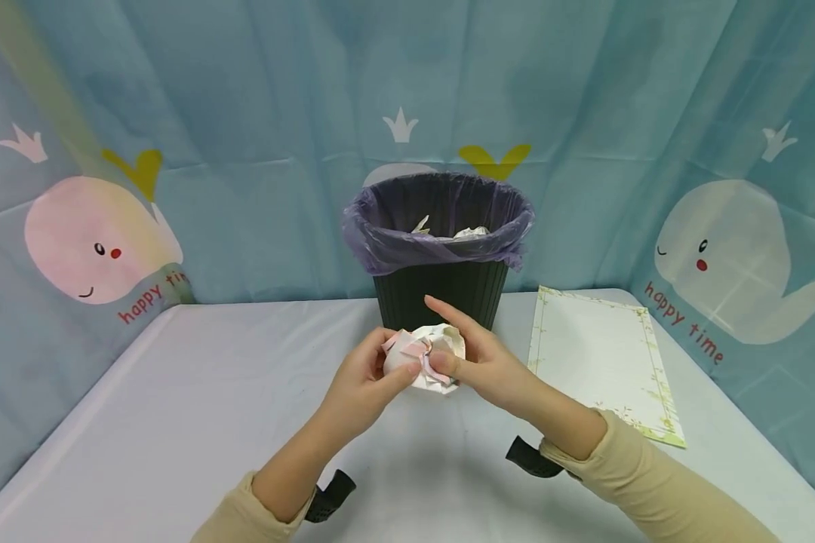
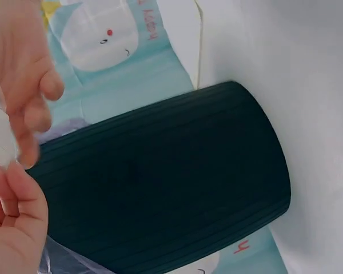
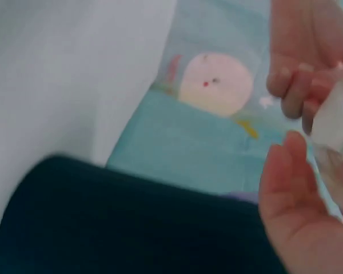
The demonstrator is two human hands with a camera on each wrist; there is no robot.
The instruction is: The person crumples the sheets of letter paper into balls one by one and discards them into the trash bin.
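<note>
Where a white-covered desk (image 1: 210,392) carries a purple-lined black wastebasket (image 1: 441,283), the left hand (image 1: 363,385) and right hand (image 1: 492,369) grip in their fingers, just in front of it, a crumpled paper ball (image 1: 421,349), likely light, soft and tearable, best cupped by its sides.

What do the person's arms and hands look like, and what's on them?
The left hand and right hand wear no gloves. The beige sleeves stop short of them, and a black piece shows beside each sleeve.
</note>
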